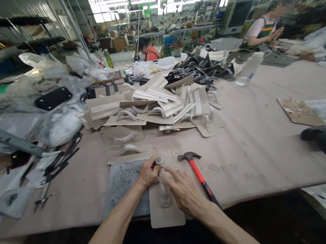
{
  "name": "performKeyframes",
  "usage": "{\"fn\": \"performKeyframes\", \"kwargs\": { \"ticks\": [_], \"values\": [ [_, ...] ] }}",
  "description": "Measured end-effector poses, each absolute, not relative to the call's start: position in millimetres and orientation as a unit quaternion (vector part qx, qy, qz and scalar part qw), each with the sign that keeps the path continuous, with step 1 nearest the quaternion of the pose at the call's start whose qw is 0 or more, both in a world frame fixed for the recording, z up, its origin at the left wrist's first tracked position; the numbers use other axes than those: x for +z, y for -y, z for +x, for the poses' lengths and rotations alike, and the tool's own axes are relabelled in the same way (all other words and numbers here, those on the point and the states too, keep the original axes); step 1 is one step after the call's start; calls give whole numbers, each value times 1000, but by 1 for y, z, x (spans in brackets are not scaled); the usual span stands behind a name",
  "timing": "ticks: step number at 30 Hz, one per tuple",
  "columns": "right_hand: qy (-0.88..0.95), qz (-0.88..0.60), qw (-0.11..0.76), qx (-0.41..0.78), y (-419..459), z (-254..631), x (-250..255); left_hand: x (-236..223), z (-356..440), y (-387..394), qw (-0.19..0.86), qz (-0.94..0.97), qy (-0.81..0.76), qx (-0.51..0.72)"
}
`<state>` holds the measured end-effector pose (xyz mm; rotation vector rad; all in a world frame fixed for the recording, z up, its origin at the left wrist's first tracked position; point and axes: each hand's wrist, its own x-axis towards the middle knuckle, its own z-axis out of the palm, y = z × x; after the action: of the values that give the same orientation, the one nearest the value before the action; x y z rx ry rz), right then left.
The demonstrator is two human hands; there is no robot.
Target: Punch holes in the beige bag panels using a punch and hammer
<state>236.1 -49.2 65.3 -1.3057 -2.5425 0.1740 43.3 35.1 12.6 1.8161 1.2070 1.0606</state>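
Note:
My left hand (148, 173) is closed round an upright metal punch (158, 160), whose round end shows above the fist. Under it lies a flat beige panel (171, 218) with rounded corners. A pale, wrapped-looking handle (165, 198) arches off this panel. My right hand (187, 194) reaches over the handle, fingers stretched toward the punch and blurred at the tips; whether they touch the handle is hidden. The panel partly overlaps a grey, scarred pad (123, 186). Just right of the right hand, a claw hammer (197, 170) with a red and black grip rests on the table.
Beyond the hands lies a heap of beige panels (153, 104) with pale handles, with black pieces (202, 66) behind. A bottle (249, 69) stands further right. Plastic bags (63, 127) crowd the left side. A co-worker (262, 28) sits at the far right; another person (152, 53) is further back.

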Motion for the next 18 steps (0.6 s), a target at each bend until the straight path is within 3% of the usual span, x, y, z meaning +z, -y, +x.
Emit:
{"fn": "performKeyframes", "kwargs": {
  "ticks": [2,7,13,18],
  "values": [
    [910,-395,94,81,46,217,68,11,46,-36,362,685,-471,421],
    [899,-430,44,69,42,192,63,17,51,-45,410,521,-532,527],
    [800,-597,54,8,39,199,106,70,35,-50,366,434,-505,650],
    [746,-664,22,49,42,199,112,84,28,-39,346,473,-504,634]
  ]
}}
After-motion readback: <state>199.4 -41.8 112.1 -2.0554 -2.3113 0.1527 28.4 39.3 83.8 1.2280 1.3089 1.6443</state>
